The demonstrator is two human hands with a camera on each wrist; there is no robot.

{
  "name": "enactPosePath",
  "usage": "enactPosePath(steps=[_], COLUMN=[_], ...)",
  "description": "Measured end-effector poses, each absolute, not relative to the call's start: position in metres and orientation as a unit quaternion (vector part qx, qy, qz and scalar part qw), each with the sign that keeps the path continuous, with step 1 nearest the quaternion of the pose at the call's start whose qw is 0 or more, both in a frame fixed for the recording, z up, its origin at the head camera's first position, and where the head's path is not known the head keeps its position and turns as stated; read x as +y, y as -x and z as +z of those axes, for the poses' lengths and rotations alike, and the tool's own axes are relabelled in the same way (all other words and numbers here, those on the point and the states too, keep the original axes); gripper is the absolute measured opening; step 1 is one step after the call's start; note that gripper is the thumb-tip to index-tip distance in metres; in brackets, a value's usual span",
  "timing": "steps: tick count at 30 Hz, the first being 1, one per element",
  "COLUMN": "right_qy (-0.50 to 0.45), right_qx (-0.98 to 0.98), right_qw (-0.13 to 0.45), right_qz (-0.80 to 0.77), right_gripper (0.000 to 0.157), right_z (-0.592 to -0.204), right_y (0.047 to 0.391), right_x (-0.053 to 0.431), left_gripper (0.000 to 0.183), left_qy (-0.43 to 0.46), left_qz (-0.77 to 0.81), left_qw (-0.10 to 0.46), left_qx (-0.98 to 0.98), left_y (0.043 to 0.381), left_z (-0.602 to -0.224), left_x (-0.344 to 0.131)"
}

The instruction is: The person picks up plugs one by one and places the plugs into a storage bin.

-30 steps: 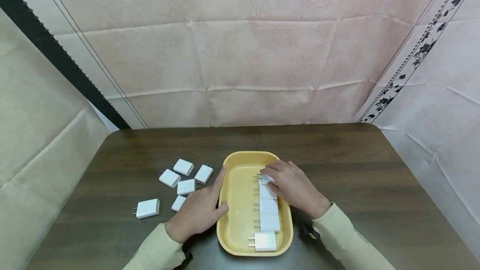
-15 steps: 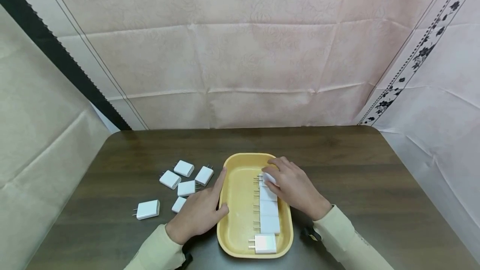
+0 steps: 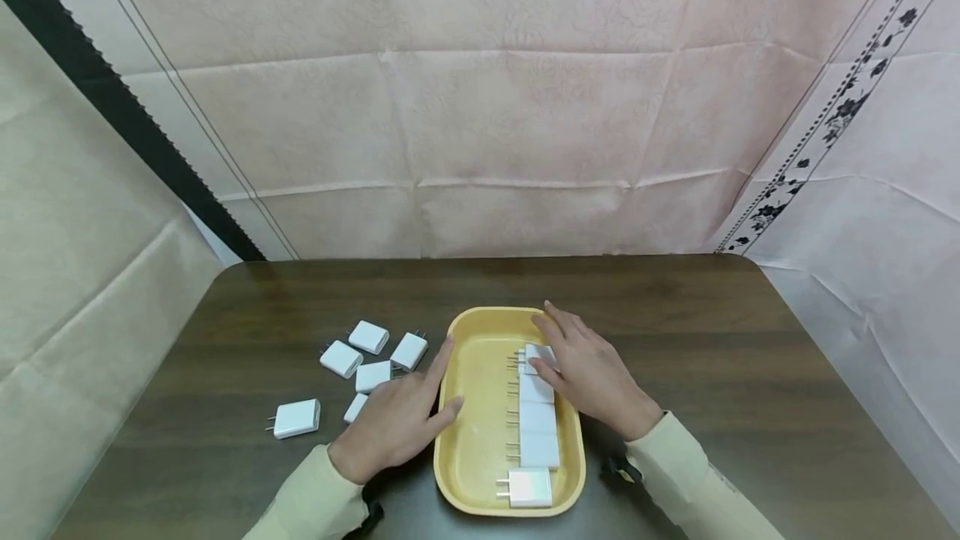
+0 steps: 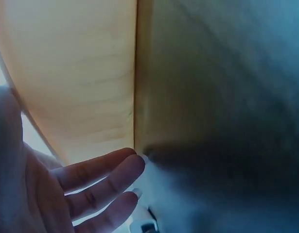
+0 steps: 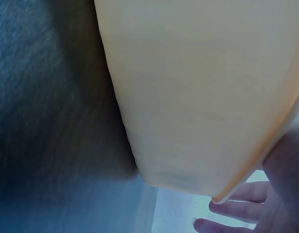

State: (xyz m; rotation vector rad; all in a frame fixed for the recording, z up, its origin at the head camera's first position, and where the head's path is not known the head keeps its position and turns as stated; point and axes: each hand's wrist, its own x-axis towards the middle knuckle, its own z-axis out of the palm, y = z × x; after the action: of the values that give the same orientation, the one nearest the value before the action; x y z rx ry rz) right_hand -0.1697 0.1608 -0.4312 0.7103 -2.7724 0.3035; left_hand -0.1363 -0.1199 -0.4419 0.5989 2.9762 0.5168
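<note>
The loading looks about half done: inside the yellow tray (image 3: 476, 473), against its right side, white two-prong wall chargers (image 3: 537, 418) lie in a column, prongs toward the tray's left. At least five can be counted; overlap at the far end leaves the total uncertain. Left of the tray, six loose chargers (image 3: 296, 418) remain on the desk (image 3: 675, 315), one of them partly covered by the left hand (image 3: 393, 423). That hand is relaxed, index finger straight along the tray's left rim, grasping nothing. The right hand (image 3: 600, 377) reaches over the tray's right rim with its fingers extended and spread; its thumb is at the farthest charger, though whether it touches is unclear. Half a second ago those fingers were bent over that charger; now they have straightened toward the tray's far right corner, while the loose chargers outside the tray lie unchanged.
</note>
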Motion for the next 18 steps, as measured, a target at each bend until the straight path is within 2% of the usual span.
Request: enactPosePath(steps=[13,18], right_qy=[-0.239,-0.232], right_qx=[-0.957,-0.96], right_qw=[0.134,0.123], right_qz=[0.09,0.094], right_gripper=[0.066,0.065], right_z=[-0.436,-0.435], right_y=[0.17,0.17], right_x=[0.16,0.159], left_gripper=[0.044,0.042], left_qy=[-0.166,-0.146], left_qz=[0.159,0.167], left_qw=[-0.044,-0.043], left_qx=[0.972,0.974], left_y=[0.156,0.164], left_z=[-0.423,-0.421], left_x=[-0.139,-0.144])
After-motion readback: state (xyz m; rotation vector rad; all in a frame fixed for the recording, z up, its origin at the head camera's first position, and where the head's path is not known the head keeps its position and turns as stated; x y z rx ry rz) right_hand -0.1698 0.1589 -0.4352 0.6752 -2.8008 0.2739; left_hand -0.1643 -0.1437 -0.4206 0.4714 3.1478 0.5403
